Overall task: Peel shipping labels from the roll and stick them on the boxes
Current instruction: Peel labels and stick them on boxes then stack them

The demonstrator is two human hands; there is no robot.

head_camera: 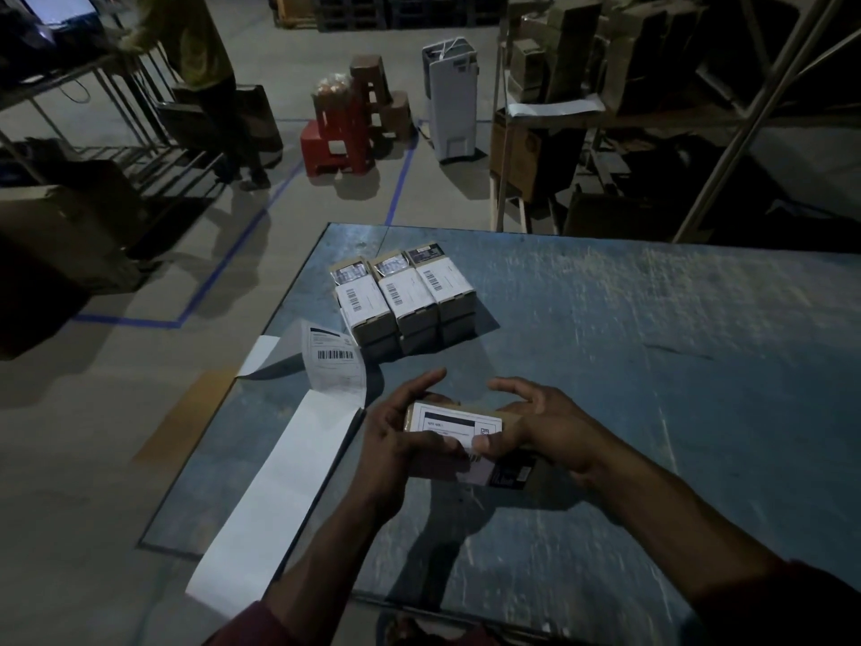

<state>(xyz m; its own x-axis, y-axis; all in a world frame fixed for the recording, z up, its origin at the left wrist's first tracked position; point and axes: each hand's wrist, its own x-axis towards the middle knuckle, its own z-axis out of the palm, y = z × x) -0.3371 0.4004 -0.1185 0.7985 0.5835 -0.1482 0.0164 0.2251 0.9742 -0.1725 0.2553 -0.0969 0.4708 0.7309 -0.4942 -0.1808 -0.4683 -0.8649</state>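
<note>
The print on the label (459, 424) stuck to the held box (510, 468) is too small and dim to read, and the left hand (396, 440) and right hand (543, 426) cover the box's ends. The label strip (279, 487) runs off the bench (652, 366) edge, its roll unseen. The picture's top edge cuts off a person (200, 53) standing far left.

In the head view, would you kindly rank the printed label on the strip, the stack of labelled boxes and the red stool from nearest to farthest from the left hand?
Measured from the left hand, which holds the box:
1. Printed label, curling up from the strip just beyond and left of the hand.
2. Stack of labelled boxes, farther back on the table.
3. Red stool, on the floor well past the table's far edge.
</note>
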